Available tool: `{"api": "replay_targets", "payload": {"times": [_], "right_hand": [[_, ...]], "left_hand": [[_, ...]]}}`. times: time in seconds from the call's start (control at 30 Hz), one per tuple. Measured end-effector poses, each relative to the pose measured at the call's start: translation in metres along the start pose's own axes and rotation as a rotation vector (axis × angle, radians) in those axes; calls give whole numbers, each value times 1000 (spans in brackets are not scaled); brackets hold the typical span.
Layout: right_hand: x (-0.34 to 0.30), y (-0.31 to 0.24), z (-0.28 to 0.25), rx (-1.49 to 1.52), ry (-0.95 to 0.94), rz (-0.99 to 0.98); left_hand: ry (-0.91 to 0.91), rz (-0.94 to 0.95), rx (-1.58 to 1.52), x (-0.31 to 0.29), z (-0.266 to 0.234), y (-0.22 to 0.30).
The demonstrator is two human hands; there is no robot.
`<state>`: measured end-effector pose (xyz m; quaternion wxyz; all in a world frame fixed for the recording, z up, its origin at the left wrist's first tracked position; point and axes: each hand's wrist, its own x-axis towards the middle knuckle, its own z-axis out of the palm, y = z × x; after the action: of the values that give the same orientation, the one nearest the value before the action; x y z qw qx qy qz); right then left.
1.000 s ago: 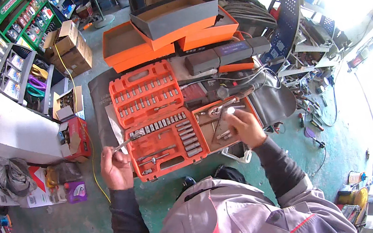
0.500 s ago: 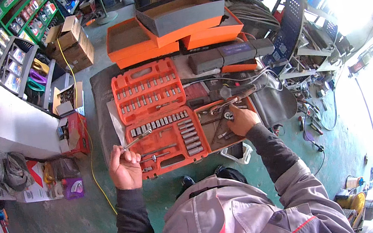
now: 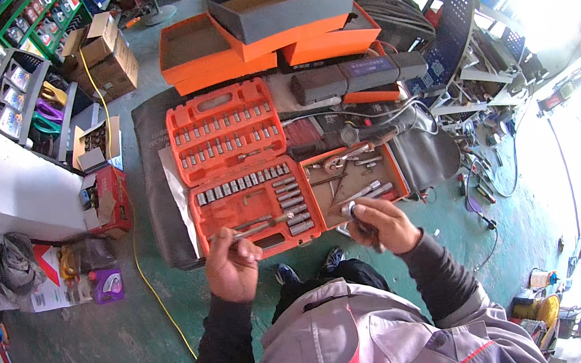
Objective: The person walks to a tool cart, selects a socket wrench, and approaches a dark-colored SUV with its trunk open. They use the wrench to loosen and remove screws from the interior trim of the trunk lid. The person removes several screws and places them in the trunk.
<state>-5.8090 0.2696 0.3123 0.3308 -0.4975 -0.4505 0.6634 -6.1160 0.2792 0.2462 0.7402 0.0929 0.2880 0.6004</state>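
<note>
a workshop: open orange socket set (image 3: 242, 170), stacked tool cases (image 3: 265, 32), parts shelves (image 3: 12, 82), cables on the floor.

1. Bare green floor (image 3: 102, 344) lies open left of the left hand (image 3: 231, 264).
2. The open orange socket case (image 3: 234, 168) blocks the way ahead.
3. The small orange tray (image 3: 355, 180) crowds the right hand (image 3: 382, 224).
4. Stacked orange boxes (image 3: 259, 37) wall off the far side.

Socket case (image 3: 242, 166) lies left of tool tray (image 3: 355, 178), stacked boxes (image 3: 265, 28) behind both.
</note>
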Motion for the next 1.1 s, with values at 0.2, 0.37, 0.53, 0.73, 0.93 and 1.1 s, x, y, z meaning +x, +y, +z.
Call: {"api": "replay_targets", "payload": {"times": [0.2, 0.37, 0.53, 0.73, 0.93, 1.1], "right_hand": [[-28, 9, 20, 464, 65, -30], [-69, 21, -7, 572, 78, -82], [-133, 44, -40, 625, 122, -126], [-244, 99, -117, 812, 170, -212], [-385, 155, -200, 870, 320, -327], [-477, 191, -245, 1062, 355, -356]], "left_hand": [[-136, -188, -11, -1, 32, -49], [-174, -266, 82, -14, 65, -83], [-223, -326, 215, -38, 104, -140], [-341, -319, 363, -92, 157, -256], [-558, -358, 438, -157, 215, -395], [-807, -414, 541, -186, 257, -481]]}}
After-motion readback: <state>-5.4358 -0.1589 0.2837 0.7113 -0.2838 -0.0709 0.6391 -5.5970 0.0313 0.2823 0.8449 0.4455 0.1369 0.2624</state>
